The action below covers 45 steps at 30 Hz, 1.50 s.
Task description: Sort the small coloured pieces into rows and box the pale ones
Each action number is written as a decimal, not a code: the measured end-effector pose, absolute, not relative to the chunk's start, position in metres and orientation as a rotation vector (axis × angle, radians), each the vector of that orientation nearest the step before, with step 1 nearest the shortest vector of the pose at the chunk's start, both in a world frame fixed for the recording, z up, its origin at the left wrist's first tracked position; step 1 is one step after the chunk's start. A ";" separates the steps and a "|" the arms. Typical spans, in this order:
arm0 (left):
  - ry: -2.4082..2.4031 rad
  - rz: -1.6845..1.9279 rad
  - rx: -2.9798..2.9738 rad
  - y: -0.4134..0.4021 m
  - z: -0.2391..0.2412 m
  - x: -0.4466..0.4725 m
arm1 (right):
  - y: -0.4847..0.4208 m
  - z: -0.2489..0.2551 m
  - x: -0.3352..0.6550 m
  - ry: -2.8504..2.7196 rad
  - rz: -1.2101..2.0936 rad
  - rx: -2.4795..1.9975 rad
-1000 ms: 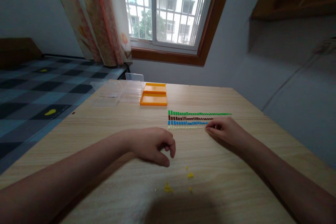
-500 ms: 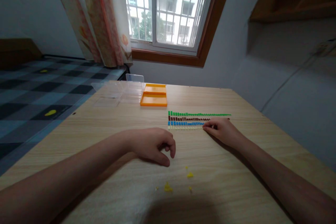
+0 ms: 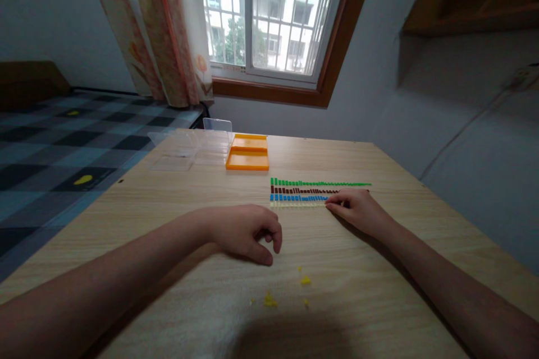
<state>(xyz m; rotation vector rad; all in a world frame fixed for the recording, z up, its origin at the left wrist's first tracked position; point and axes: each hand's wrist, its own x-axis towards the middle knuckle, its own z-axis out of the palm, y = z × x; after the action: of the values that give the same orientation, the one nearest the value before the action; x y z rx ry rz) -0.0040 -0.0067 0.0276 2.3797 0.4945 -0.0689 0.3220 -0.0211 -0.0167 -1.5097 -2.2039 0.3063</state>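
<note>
At the far edge of the surface (image 3: 138, 202), an orange box (image 3: 247, 161) is laid open in two shallow halves, and the flat orange floor of each is exposed. Beside it, clear plastic cases (image 3: 210, 148) are set down, with one clear flap (image 3: 218, 124) raised upright behind; they are too faint for their insides to be made out. Nearer, small pieces are lined up outside the containers in a green row (image 3: 311, 183), a brown row (image 3: 290, 190), a blue row (image 3: 290, 198) and a pale row (image 3: 295, 205). The right hand (image 3: 357, 206) is held at the right end of the pale row, its grip brought nearly together; whether a piece is clamped there cannot be told. The left hand (image 3: 246, 233) is held with thumb and fingers apart, near scattered yellow bits (image 3: 270, 300).
</note>
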 end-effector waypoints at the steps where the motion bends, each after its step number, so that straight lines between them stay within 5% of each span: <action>1: 0.489 -0.068 2.381 -0.007 0.028 -0.004 | -0.021 -0.017 0.322 -2.205 0.305 -1.510; 27: 0.551 -0.368 2.615 -0.040 0.053 0.003 | -0.031 -0.008 0.316 -2.085 0.132 -1.413; 36: 0.539 -0.268 2.444 -0.014 0.040 -0.004 | -0.034 -0.006 0.315 -2.082 0.135 -1.424; 45: 0.732 0.234 2.539 -0.013 0.006 0.006 | -0.043 -0.002 0.304 -2.126 0.158 -1.332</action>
<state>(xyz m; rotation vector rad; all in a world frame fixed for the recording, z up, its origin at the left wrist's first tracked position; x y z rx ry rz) 0.0065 -0.0128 0.0059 2.5391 0.7317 0.2344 0.3038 -0.0432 -0.0019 -1.3321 -2.1262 0.1581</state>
